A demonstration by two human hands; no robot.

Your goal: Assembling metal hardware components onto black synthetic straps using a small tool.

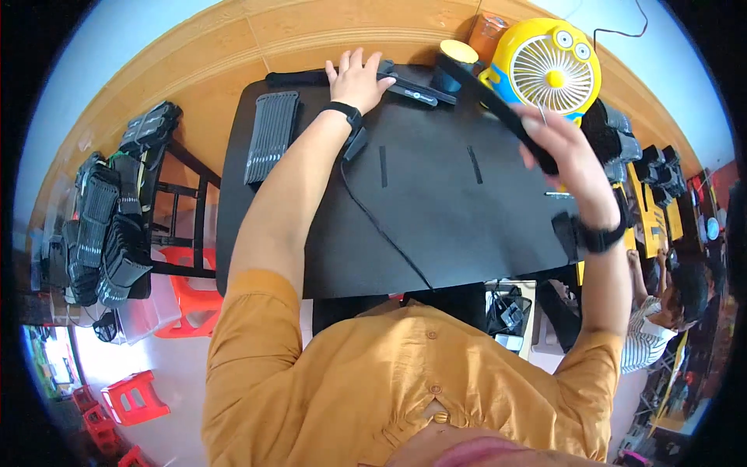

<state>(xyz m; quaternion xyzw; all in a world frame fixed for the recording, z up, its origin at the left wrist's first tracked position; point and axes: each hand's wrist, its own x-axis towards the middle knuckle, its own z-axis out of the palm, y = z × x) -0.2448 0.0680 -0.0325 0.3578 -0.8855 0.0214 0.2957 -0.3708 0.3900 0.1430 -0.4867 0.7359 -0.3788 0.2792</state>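
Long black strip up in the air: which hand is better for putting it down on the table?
Probably the right hand: it holds the long black strip above the table. The left hand is spread over dark pieces at the far edge.

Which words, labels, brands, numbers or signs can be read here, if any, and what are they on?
None that I can quote with confidence.
Bar beside the left hand: a patch of small white print, too small to read.
Strip in the right hand: blurred; no lettering to make out.
Stack: no lettering to make out.
Box behind the fan: any print is too small to read.
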